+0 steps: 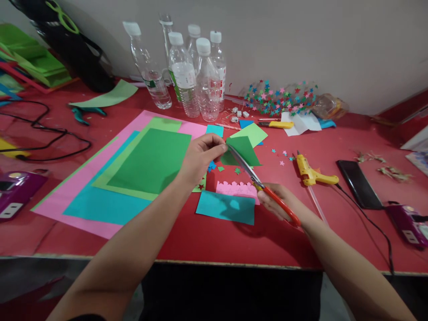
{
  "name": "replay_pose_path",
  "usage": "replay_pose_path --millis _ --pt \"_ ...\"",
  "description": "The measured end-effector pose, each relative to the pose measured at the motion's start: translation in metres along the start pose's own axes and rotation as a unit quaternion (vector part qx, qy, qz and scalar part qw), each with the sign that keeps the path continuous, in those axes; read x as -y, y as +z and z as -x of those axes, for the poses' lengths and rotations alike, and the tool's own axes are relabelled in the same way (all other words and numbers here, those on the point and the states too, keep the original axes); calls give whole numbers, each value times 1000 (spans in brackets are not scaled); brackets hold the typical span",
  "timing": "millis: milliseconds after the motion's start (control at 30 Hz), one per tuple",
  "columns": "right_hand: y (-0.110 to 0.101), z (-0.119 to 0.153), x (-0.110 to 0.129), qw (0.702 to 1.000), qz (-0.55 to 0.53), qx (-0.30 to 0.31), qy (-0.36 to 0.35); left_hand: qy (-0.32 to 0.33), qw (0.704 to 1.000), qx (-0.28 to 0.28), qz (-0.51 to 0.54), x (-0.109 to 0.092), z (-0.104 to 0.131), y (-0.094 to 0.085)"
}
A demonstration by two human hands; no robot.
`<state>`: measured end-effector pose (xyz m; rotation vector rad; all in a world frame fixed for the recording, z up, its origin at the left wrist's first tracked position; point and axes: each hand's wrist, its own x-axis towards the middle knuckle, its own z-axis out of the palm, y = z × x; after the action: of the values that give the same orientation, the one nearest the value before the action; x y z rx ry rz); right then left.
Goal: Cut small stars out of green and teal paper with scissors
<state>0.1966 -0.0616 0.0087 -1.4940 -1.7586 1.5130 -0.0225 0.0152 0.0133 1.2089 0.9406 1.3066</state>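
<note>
My left hand [203, 156] is closed in a pinch at the middle of the table, its fingertips at the left corner of a dark green paper piece [243, 150]. My right hand [279, 200] is wrapped round the red handles of the scissors [245, 167]. The blades point up and left, and their tips meet the paper beside my left fingertips. Whether the blades are parted is hard to tell. Below them lie a pink paper strip with a scalloped edge [234, 189] and a blue paper rectangle [224, 207]. A small green star [237, 170] lies near the blades.
Large green sheets [150, 160] are stacked over blue and pink ones at left. Plastic bottles [183, 80] stand behind. A yellow glue gun [309, 171], its cord, and a black phone [358, 183] lie at right. A yellow cutter [281, 125] and loose stars are further back.
</note>
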Motion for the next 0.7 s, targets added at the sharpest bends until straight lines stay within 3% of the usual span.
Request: replay_pose_path --millis 333,700 --pt "-2 -1 2 999 -7 33 5 7 1000 -13 0 0 5 8" --pt "-10 2 -4 999 18 30 -5 -26 999 9 -36 -5 0 -2"
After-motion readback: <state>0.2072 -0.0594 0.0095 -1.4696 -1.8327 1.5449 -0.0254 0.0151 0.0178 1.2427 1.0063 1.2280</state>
